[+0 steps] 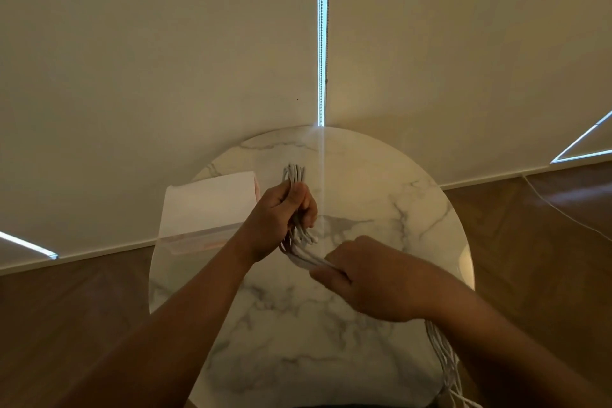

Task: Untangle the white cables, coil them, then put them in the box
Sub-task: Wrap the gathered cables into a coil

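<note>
Standing at the left of the table (178,285), the box (212,205) is seen just beside the left hand (278,222), which is clenched round the folded cables (294,173), long axis pointing away; the loose strands are pinched in the right hand (371,278) and trail off the right edge.
</note>
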A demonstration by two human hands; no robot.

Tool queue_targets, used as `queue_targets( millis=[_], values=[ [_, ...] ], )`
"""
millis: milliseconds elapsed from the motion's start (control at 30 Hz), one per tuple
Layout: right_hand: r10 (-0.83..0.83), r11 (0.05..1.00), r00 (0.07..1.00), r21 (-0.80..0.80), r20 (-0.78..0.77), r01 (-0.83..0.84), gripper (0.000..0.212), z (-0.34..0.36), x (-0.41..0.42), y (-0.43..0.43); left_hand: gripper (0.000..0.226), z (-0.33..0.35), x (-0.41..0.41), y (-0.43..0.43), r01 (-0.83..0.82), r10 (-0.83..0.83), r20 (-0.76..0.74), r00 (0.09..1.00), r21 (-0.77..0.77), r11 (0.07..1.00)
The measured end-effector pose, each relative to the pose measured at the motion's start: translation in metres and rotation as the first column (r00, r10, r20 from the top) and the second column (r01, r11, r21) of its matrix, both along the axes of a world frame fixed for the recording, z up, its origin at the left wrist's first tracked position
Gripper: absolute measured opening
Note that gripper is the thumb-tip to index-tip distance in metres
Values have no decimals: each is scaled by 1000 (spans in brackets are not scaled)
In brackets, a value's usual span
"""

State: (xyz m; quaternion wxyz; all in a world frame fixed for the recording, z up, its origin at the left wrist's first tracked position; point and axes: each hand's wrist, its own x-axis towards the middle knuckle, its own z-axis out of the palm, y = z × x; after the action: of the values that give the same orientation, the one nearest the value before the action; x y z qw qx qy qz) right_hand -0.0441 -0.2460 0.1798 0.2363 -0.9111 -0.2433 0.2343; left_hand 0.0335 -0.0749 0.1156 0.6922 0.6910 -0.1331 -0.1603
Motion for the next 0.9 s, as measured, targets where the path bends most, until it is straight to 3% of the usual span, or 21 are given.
queue_targets(
  millis=[133, 333, 667, 800, 900],
  values=[
    [2, 997, 996, 80, 90, -9, 47, 14, 14, -12, 39, 1, -5, 6, 81, -82, 3, 997, 79, 994],
    [-77, 976, 978, 217, 193, 34, 45, 19, 31, -17, 52, 8, -11, 3, 190, -190, 1, 982, -5, 982],
    [-260, 915, 942, 367, 210, 170, 52, -8, 54, -30, 54, 9, -14, 4, 209, -253, -259, 932, -185, 960],
    [-320, 824, 939, 525, 122, 213, 45, -33, 52, -33, 48, 15, -14, 4, 221, -294, -259, 920, -277, 935],
    [-346, 646, 927, 679, -147, 349, 40, -66, 40, -44, 49, 18, -9, 9, 131, -256, -331, 908, -357, 925]
  ],
)
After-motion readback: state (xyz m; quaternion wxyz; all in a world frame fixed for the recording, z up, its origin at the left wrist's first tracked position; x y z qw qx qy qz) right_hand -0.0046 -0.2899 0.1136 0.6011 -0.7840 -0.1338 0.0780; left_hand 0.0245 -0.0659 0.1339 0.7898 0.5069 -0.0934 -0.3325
